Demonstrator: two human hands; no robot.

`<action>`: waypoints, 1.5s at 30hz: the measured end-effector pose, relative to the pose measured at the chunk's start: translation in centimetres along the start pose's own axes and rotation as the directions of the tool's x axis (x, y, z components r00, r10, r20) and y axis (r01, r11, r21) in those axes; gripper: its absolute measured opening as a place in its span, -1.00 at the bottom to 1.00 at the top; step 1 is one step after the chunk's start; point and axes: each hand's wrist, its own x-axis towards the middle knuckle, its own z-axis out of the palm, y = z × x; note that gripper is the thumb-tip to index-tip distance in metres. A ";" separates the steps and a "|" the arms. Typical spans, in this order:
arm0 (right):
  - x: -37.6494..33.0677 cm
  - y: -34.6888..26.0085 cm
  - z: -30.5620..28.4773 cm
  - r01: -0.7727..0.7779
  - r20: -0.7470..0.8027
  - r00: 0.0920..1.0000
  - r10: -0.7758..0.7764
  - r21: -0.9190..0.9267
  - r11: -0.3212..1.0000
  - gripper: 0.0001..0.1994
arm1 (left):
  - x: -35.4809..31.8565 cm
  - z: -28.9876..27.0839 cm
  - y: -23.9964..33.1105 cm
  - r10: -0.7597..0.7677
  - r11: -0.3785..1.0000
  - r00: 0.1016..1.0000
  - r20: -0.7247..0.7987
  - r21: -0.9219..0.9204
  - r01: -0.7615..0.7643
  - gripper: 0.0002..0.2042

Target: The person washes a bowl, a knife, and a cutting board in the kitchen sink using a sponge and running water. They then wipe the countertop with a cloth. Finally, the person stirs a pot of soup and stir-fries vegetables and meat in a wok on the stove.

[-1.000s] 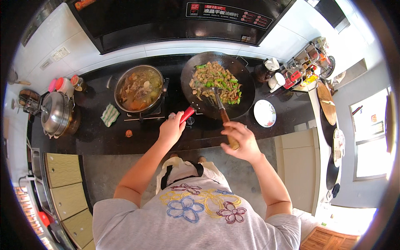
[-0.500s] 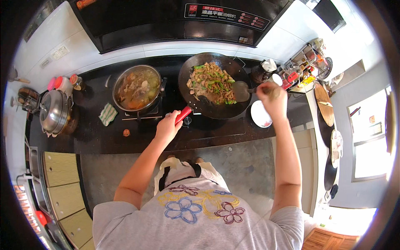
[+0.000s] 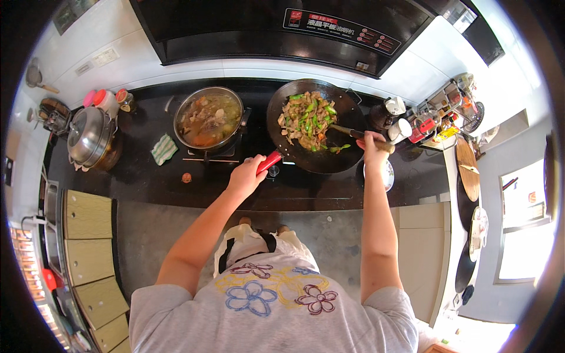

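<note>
A large dark wok [image 3: 349,106] sits on the stove, holding a stir-fry [image 3: 303,120] of sliced meat and green peppers. My left hand [image 3: 246,176] is closed round the wok's red handle [image 3: 269,161]. Over the wok's right rim, my right hand [image 3: 373,148] grips a cooking spatula [image 3: 348,130] by its long handle. The spatula's blade is buried in the food and hidden. Beneath my right wrist, a white plate [image 3: 387,175] is partly covered.
Left of the wok stands a pot of soup [image 3: 209,117] on a burner. A striped cloth [image 3: 164,149] lies beside it, near a lidded steel pot [image 3: 89,132]. White cups [image 3: 401,130] and a rack of bottles [image 3: 432,126] stand at the right. A range hood [image 3: 265,35] hangs above.
The spatula has gone from the wok's right side into the food, and my right hand has come lower and slightly left. The stir-fry is heaped differently. My left hand keeps hold of the handle.
</note>
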 end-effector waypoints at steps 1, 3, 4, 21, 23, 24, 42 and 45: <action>-1.9 -1.2 1.1 0.023 0.053 0.998 -0.022 -0.014 1.000 -0.87 | -0.1 0.1 -0.2 0.000 1.000 1.000 -0.010 -0.002 0.000 -0.61; -4.4 -0.8 0.2 0.333 0.228 0.932 -0.280 -0.243 0.911 -0.90 | 0.0 0.4 0.1 0.010 1.000 1.000 -0.014 0.003 -0.010 -0.61; -6.0 -2.5 0.8 0.520 0.317 0.843 -0.434 -0.274 0.809 -0.87 | 0.0 0.5 -0.2 0.010 1.000 1.000 -0.018 0.002 -0.010 -0.61; -13.1 -10.1 2.3 0.804 0.782 0.530 -0.328 -0.339 0.489 -0.74 | 0.0 0.7 -0.2 -0.017 0.998 1.000 -0.001 -0.066 0.017 -0.62; -11.6 -7.4 1.9 0.779 0.698 0.598 -0.394 -0.389 0.493 -0.72 | 0.3 1.0 -0.2 -0.006 0.997 1.000 0.005 -0.076 0.006 -0.61; -11.0 -7.5 2.3 0.766 0.647 0.623 -0.440 -0.390 0.510 -0.72 | 0.3 0.9 -0.4 -0.005 0.997 1.000 -0.013 -0.076 0.004 -0.62; -4.2 -3.1 1.8 0.148 0.145 0.980 -0.134 -0.093 0.985 -0.93 | 0.1 1.4 -1.0 0.058 0.997 0.994 -0.095 -0.037 -0.061 -0.61; -5.0 -7.0 1.8 0.249 0.190 0.956 -0.225 -0.118 0.961 -0.93 | -0.2 1.2 -1.2 0.063 0.997 0.991 -0.120 -0.042 -0.068 -0.61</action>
